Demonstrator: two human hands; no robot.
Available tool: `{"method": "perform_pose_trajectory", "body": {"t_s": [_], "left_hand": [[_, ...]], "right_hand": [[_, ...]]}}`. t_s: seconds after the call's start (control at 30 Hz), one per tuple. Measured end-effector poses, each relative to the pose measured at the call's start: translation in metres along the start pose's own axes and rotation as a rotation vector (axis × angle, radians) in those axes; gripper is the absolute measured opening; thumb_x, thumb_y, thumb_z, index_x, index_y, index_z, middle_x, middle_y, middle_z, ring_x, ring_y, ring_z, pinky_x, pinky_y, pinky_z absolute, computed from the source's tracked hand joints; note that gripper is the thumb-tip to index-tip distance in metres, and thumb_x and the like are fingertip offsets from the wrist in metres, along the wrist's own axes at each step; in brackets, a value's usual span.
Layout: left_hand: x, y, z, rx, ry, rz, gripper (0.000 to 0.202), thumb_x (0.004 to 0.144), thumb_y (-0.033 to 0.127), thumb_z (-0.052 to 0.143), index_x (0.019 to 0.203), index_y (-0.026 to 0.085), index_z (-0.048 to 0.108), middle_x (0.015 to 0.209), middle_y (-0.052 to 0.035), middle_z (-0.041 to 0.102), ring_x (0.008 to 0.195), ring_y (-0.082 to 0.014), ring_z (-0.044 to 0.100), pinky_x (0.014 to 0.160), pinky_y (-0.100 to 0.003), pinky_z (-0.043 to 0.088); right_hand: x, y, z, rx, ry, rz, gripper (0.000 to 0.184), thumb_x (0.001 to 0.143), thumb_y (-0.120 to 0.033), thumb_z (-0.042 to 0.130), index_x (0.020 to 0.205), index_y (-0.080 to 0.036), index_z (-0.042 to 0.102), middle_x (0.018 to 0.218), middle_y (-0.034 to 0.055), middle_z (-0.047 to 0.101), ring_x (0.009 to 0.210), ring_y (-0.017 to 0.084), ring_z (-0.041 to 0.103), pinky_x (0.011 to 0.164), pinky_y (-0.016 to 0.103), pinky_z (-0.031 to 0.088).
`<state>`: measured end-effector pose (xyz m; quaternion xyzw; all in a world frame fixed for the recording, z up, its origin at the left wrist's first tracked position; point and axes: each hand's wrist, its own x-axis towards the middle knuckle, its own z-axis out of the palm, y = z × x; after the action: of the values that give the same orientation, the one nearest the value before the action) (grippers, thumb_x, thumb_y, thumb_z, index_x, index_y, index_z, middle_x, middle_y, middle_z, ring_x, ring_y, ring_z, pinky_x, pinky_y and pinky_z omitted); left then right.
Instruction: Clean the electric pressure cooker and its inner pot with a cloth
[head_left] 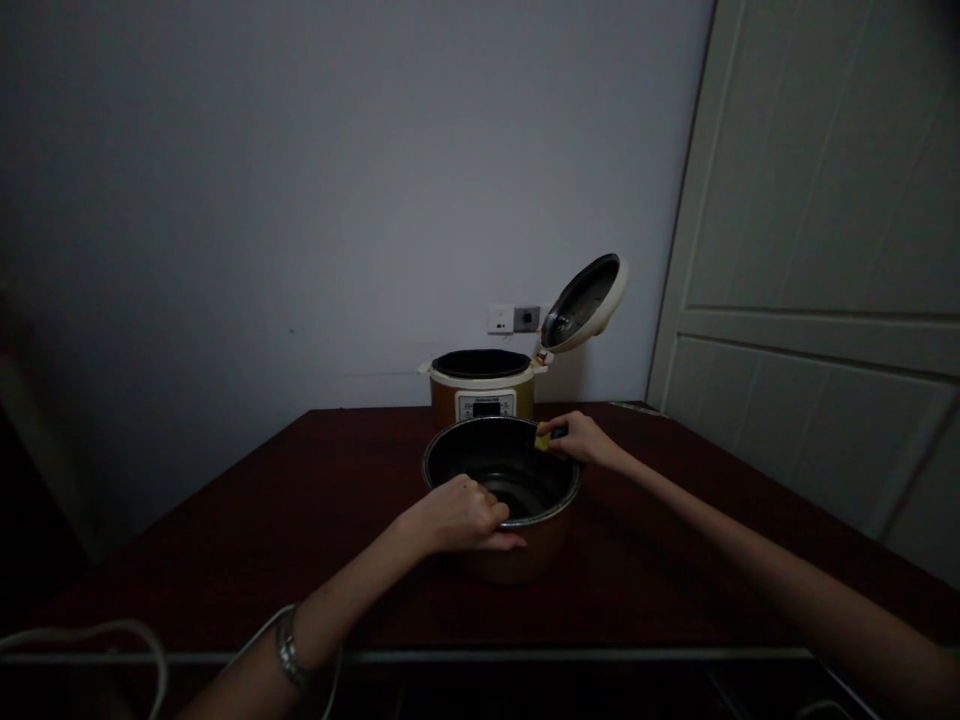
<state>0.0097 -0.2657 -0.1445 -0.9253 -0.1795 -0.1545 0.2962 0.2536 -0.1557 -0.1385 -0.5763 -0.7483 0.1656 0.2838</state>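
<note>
A round inner pot [517,555] with a dark inside and a brownish outside stands on the dark red table. My left hand [465,515] grips its near rim, fingers curled over the edge and thumb outside. At the far right of the rim, my right hand [581,440] pinches a yellow sponge [541,437] against the pot's inner wall. Something dark shows beside the sponge under my fingers; I cannot make out what it is. Directly behind the pot sits a multicooker [444,400] with its lid [589,300] raised to the right.
The table [300,520] reaches back to a pale wall with a socket [501,319] and a grey switch plate [526,319]. A white panelled door [817,250] stands at the right. A white cable [112,628] loops over the table's front edge at the left.
</note>
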Motion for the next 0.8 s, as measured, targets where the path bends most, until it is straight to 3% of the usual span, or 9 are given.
{"method": "perform_pose_trajectory", "body": {"t_s": [0.43, 0.67, 0.8], "left_hand": [[0.001, 0.001, -0.007, -0.065, -0.077, -0.023, 0.041, 0.086, 0.047, 0.050, 0.061, 0.015, 0.058, 0.054, -0.0051, 0.064, 0.049, -0.0154, 0.062, 0.043, -0.024, 0.031], [0.007, 0.005, -0.022, -0.084, -0.245, -0.156, 0.039, 0.085, 0.047, 0.051, 0.065, 0.015, 0.062, 0.058, -0.0071, 0.066, 0.053, -0.0174, 0.063, 0.046, -0.024, 0.034], [0.010, 0.010, -0.038, -0.157, -0.281, -0.234, 0.050, 0.078, 0.063, 0.050, 0.071, 0.015, 0.064, 0.069, -0.0084, 0.068, 0.061, -0.0206, 0.064, 0.051, -0.027, 0.039]], "right_hand": [[-0.007, 0.001, -0.001, 0.111, -0.048, -0.002, 0.031, 0.066, -0.018, 0.063, 0.095, -0.018, 0.073, 0.083, 0.0029, 0.071, 0.067, 0.013, 0.061, 0.059, 0.021, 0.045], [-0.006, 0.004, -0.015, 0.178, -0.125, -0.127, 0.030, 0.071, -0.030, 0.063, 0.096, -0.017, 0.073, 0.090, 0.0035, 0.072, 0.075, 0.015, 0.062, 0.068, 0.023, 0.048], [-0.008, -0.003, -0.034, 0.108, -0.107, -0.117, 0.027, 0.072, -0.030, 0.062, 0.093, -0.017, 0.074, 0.087, 0.0031, 0.072, 0.072, 0.015, 0.061, 0.065, 0.022, 0.046]]}}
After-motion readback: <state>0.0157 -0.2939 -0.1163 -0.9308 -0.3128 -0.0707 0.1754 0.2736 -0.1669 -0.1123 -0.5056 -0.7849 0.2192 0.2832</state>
